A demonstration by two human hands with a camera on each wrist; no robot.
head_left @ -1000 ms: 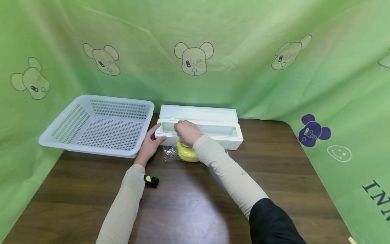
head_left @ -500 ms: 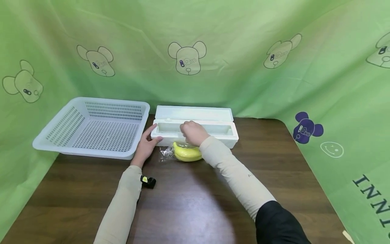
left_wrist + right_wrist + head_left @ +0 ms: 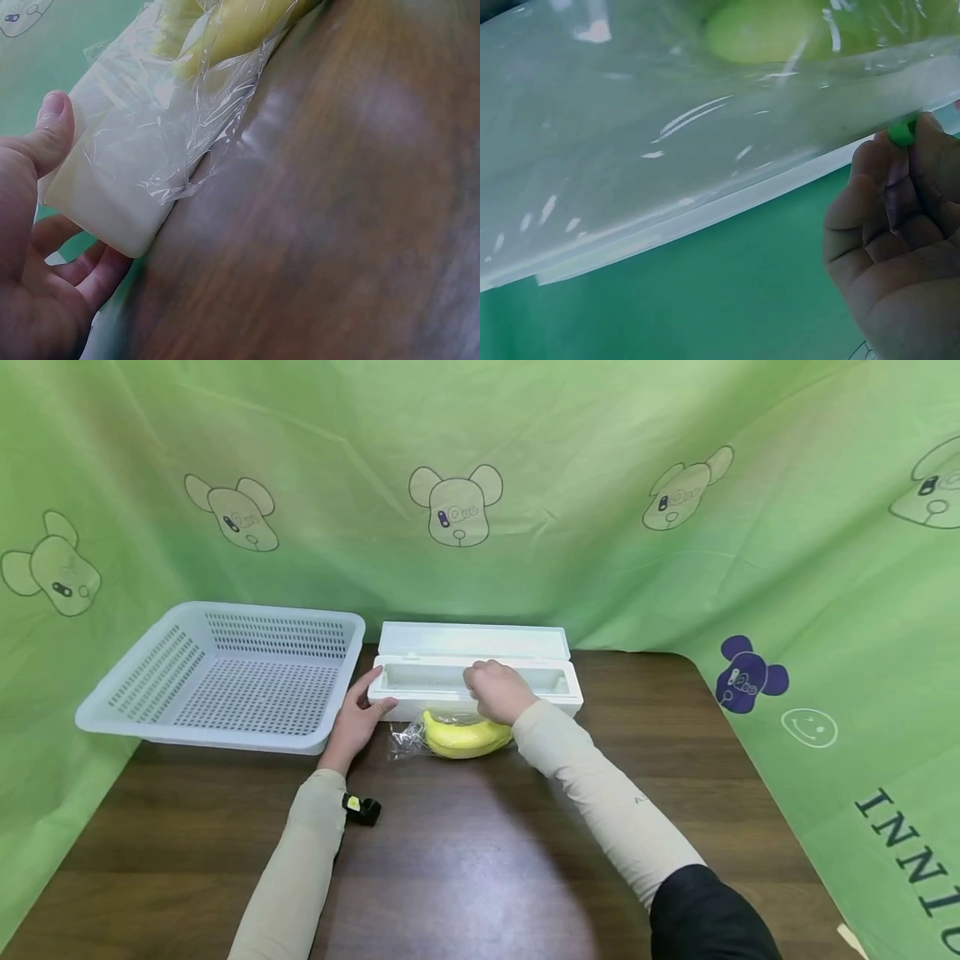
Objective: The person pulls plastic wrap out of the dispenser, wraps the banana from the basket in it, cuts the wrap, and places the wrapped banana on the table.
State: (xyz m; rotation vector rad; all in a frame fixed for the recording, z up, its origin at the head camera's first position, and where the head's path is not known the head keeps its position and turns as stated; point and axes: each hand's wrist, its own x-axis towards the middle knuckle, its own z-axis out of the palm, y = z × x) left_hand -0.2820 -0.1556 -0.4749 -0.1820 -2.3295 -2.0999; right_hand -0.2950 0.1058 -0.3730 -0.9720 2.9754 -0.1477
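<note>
A long white cling film box (image 3: 412, 708) stands with its lid (image 3: 480, 639) tipped back. My left hand (image 3: 351, 725) grips its left end, thumb on one side and fingers round the other, as the left wrist view shows. My right hand (image 3: 501, 691) is over the box's front rim, right of the middle. Its thumb and finger pinch a small green slider (image 3: 902, 133) at the edge of the box. Clear film (image 3: 165, 127) hangs down the front of the box. A yellow banana (image 3: 465, 742) lies right before the box, under crinkled film.
A pale plastic basket (image 3: 217, 739) with slotted walls stands left of the box, close to my left hand. The brown wooden table (image 3: 450, 860) runs toward me. A green printed curtain (image 3: 465, 577) hangs behind and at both sides.
My right hand has slid to the right along the box's front rim, leaving more of the banana in sight. My left hand keeps its grip on the left end. The head view has shifted slightly.
</note>
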